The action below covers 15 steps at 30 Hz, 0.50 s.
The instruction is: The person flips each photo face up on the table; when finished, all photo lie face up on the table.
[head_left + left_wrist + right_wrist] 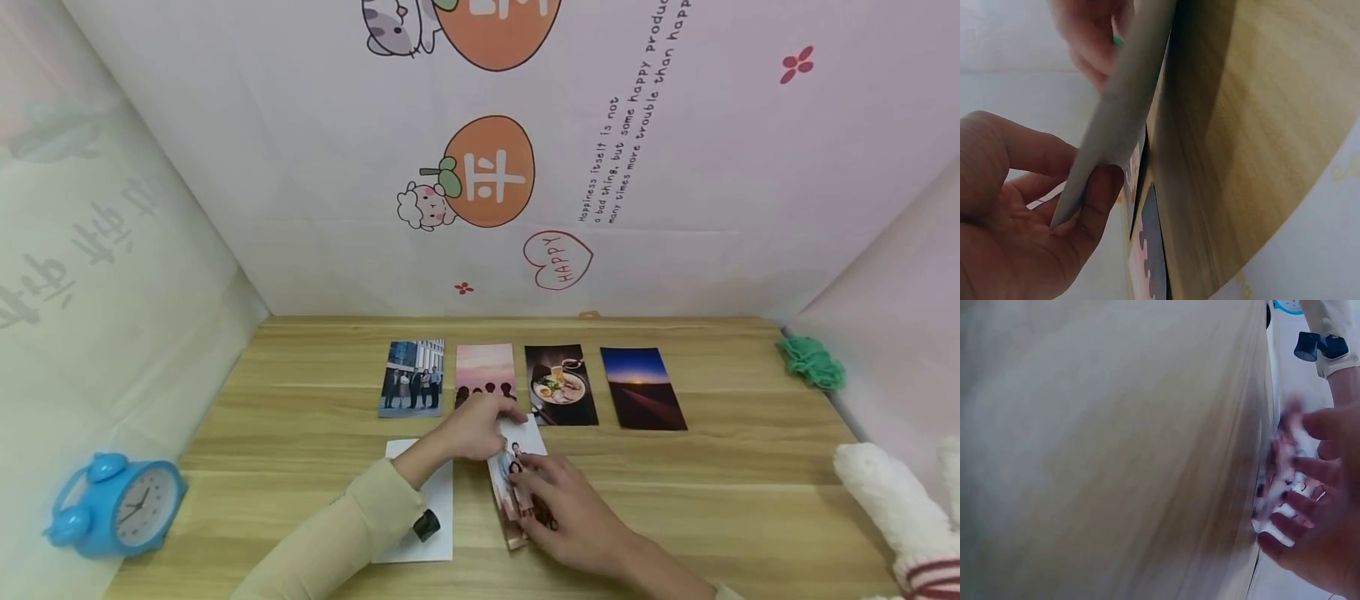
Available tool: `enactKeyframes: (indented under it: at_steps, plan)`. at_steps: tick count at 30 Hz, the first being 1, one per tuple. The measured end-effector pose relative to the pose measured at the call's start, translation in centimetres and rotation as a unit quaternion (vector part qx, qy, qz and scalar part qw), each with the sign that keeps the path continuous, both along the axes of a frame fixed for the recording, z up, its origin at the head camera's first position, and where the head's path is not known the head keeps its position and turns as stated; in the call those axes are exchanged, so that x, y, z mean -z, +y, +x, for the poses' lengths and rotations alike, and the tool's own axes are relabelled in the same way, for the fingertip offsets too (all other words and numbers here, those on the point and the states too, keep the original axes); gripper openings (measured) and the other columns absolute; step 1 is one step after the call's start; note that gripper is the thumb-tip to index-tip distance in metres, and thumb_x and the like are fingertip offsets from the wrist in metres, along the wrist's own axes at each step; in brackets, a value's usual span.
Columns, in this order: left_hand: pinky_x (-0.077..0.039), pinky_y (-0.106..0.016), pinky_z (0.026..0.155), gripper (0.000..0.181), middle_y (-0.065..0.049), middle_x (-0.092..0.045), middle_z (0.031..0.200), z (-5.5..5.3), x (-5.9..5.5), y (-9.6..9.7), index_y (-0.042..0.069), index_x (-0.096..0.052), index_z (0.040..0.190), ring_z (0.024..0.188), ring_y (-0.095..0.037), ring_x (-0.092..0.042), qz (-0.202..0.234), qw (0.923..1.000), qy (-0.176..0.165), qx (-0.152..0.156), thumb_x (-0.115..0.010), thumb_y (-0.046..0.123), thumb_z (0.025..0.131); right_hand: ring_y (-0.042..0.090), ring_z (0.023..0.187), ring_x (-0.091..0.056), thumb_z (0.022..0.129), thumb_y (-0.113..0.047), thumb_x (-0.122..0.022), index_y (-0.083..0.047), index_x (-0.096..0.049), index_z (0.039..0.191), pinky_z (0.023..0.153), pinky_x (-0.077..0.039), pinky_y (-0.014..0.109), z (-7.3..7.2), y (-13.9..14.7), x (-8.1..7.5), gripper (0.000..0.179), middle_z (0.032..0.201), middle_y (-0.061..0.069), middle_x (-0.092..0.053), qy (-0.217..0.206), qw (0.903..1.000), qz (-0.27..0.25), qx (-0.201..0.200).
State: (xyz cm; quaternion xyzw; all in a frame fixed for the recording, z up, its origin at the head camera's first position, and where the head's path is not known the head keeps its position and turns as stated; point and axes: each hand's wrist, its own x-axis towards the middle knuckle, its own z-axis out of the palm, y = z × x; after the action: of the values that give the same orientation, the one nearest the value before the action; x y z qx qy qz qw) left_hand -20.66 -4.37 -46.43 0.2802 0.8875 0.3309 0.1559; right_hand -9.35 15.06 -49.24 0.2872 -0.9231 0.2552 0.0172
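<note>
My left hand (476, 427) pinches the far end of a photo (504, 483) showing a group of people on a pale background. In the left wrist view, the thumb and fingers lie on opposite faces of the photo (1119, 94), which is tilted and slightly bent. The fingers of my right hand (581, 517) are spread and touch the photo's face near its right side. A brownish strip shows at the photo's near end. Beyond the hands lie the photo of people before buildings (412, 379), a pink-sky photo (486, 367), a noodle-bowl photo (561, 383) and a sunset photo (643, 387).
A white sheet (438, 546) lies left of the held photo, partly under the left forearm. The blue alarm clock (120, 506) stands at the left edge. A green bundle (812, 362) is at the far right, and a white plush thing (888, 496) at the near right.
</note>
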Motion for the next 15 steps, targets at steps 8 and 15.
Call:
enactKeyframes:
  at_steps: [8,15]
  plan:
    - [-0.054,-0.032,0.106,0.057,-0.005,-0.075,0.128,0.3,0.91,0.26,0.009,-0.073,0.126,0.125,-0.021,-0.067,-0.057,0.9967,0.03,0.049,-0.061,-0.013,0.074,0.029,0.136,-0.053,0.095,-0.027,-0.069,-0.021,-0.065,0.141,0.112,-0.048,0.055,-0.42,-0.07,0.14,0.046,0.154,0.01,-0.055,-0.031,0.9943,0.098,-0.029]
    - [-0.051,-0.034,0.113,0.047,-0.001,-0.074,0.131,0.53,0.92,0.42,0.013,-0.073,0.128,0.13,-0.019,-0.065,-0.103,0.9905,0.032,0.085,-0.07,-0.001,0.083,0.027,0.136,-0.053,0.1,-0.033,-0.062,-0.026,-0.061,0.146,0.112,-0.048,0.053,-0.27,0.04,-0.29,0.046,0.157,0.009,-0.053,-0.049,0.9882,0.135,-0.054]
